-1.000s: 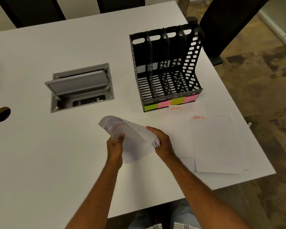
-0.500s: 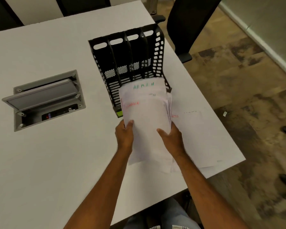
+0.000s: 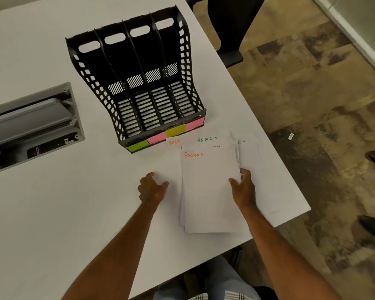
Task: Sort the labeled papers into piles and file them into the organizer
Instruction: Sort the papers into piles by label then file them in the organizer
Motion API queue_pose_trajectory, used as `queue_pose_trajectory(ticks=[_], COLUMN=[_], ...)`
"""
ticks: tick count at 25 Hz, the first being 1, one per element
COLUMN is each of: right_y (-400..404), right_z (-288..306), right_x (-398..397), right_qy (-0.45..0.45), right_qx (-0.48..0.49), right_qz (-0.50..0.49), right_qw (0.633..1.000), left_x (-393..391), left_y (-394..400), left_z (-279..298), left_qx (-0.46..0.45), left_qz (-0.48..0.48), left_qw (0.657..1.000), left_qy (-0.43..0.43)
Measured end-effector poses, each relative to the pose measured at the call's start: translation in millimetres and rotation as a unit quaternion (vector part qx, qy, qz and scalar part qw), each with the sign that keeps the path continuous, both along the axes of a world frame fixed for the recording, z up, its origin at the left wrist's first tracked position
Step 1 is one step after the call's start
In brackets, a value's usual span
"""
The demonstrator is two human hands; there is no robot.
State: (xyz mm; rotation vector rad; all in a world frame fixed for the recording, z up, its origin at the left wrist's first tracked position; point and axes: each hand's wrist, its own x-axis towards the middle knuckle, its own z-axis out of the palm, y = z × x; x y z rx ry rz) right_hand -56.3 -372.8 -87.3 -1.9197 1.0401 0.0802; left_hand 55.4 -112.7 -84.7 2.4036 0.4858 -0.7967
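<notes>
Your right hand [image 3: 244, 189] pinches the right edge of the paper stack [image 3: 210, 191], top sheet marked FINANCE, lying on the white table [image 3: 52, 213] at 5 o'clock from the black four-slot organizer [image 3: 139, 83]. Your left hand [image 3: 151, 188] sits at the stack's 9 o'clock, fingers spread, holding nothing. More sheets marked ADMIN [image 3: 207, 139] and SPOR [image 3: 174, 142] peek out at the stack's 12 o'clock, just beside the organizer's sticky-note labels [image 3: 165, 135].

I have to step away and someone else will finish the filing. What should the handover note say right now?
Left hand: open, empty, on the table.
Right hand: gripping the paper stack by its right edge; FINANCE sheet on top, ADMIN and SPORTS sheets showing beneath.
Organizer: all four slots empty.
Done: papers gathered.
Left: sort into piles by label, then file.
</notes>
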Motion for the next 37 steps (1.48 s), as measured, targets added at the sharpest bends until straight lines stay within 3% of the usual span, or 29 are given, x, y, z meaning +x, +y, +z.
queue_pose_trajectory(ticks=[4,9,12,15,17,19,23,25,28,32,37], right_y=[12.7,34.6,11.8,-35.8,-60.1,-72.1,-67.7,-58.1,-35.3,5.9,64.5], right_z=[-11.8,-12.5,-8.4,-5.9,-4.6,-6.5,-6.1,2.6,37.8,123.1,204.3], right_x=[4.1,15.5,20.3,17.5,13.9,13.3,18.3,21.7,31.6,51.6,58.9], right_qy=[0.008,-0.008,-0.011,0.049,0.125,0.184,0.21,0.217,0.154,0.01,-0.125], right_qx=[-0.012,-0.018,-0.102,-0.156,-0.158,-0.159,-0.054,-0.06,-0.138,-0.298,-0.328], right_qz=[0.018,0.133,0.109,-0.039,-0.075,-0.042,0.003,0.049,0.094,0.152,0.237], right_qw=[1.0,0.991,0.989,0.986,0.977,0.969,0.976,0.973,0.974,0.942,0.906], left_x=[4.7,-6.2,-12.7,-16.2,-18.1,-20.9,-24.4,-26.2,-31.0,-34.2,-37.0], left_y=[-13.1,-19.7,-14.9,-7.3,-2.6,2.4,6.6,7.8,9.2,9.7,15.4], left_z=[-7.0,-7.4,-9.7,-11.6,-12.8,-14.8,-13.0,-13.0,-12.9,-15.6,-18.3], left_qx=[-0.071,-0.137,-0.177,-0.237,-0.237,-0.249,-0.284,-0.311,-0.371,-0.347,-0.309], left_qz=[0.027,0.033,0.095,0.158,0.18,0.21,0.298,0.3,0.25,0.246,0.283], left_qw=[0.996,0.989,0.979,0.958,0.954,0.945,0.908,0.898,0.886,0.898,0.902], left_qy=[0.046,0.055,0.035,0.037,0.039,0.045,0.072,0.091,0.121,0.108,0.1])
